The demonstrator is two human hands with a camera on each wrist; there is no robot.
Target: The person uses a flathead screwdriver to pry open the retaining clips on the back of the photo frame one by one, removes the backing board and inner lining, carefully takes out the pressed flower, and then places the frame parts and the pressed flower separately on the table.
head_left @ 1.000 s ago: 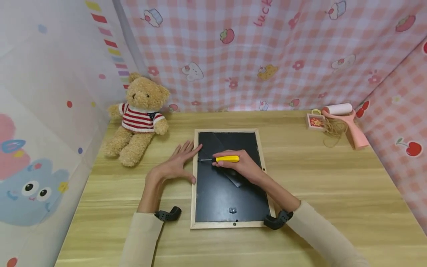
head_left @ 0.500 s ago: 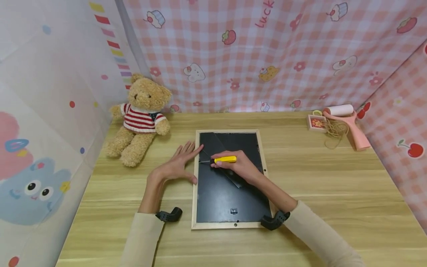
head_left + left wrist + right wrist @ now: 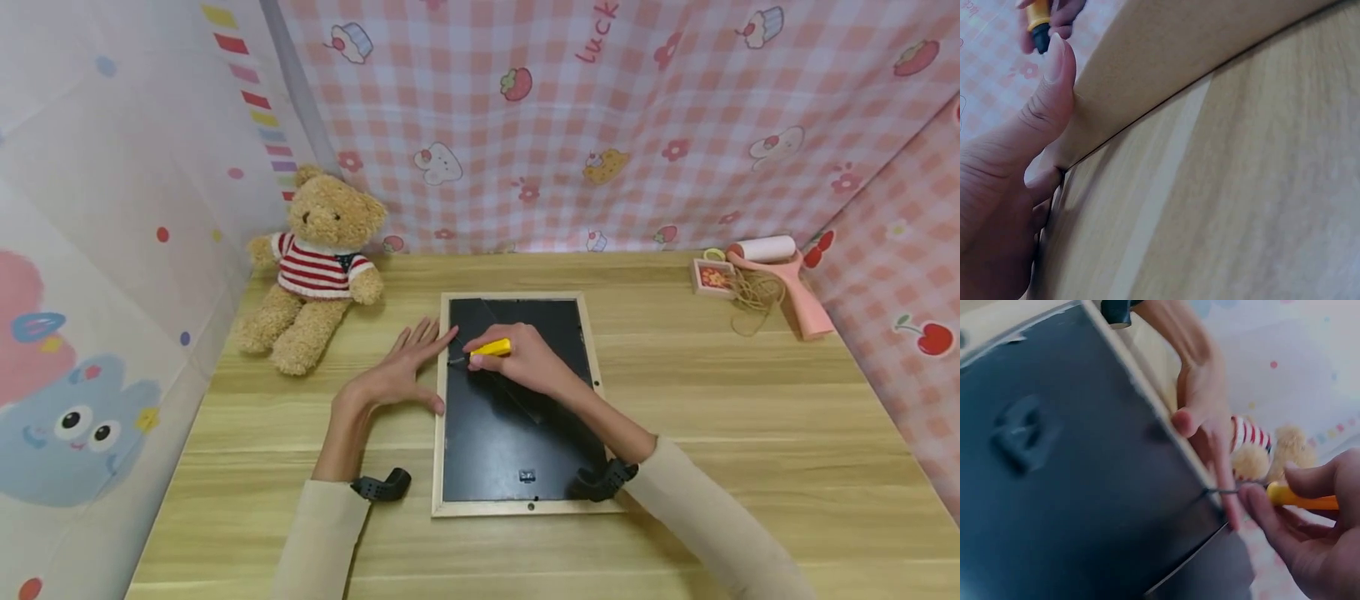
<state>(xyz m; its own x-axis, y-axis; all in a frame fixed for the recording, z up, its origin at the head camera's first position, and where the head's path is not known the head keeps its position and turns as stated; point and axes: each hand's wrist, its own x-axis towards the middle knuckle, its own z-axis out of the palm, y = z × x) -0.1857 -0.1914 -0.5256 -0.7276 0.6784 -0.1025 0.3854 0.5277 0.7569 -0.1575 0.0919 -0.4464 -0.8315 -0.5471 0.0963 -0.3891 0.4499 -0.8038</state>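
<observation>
The right hand (image 3: 517,358) has just slid a bit toward 10 o'clock. Its fingers are curled tight around the yellow screwdriver (image 3: 491,348), pinching the handle. Half a second ago the handle lay nearly flat and pointed to 3 o'clock. Now its back end tips up, more toward 2 o'clock, and less of the thin metal rod shows. The tip stays by the same spot, at 10 o'clock on the picture frame (image 3: 480,508), where the black board (image 3: 487,450) meets the wood. I think this means the work is still on that one spot, and the hand is pushing or prying from a steeper slant. I can't tell if the tip is under anything.

The left hand (image 3: 401,379) has not moved. Its fingers are spread wide and it grips nothing. It sits at 9 to 10 o'clock of the frame, with its first finger and thumb touching the edge, so it seems to keep the frame from sliding.

The frame lies flat in the same place on the counter (image 3: 735,417). A teddy bear (image 3: 318,267) sits farther off at 10 o'clock.
</observation>
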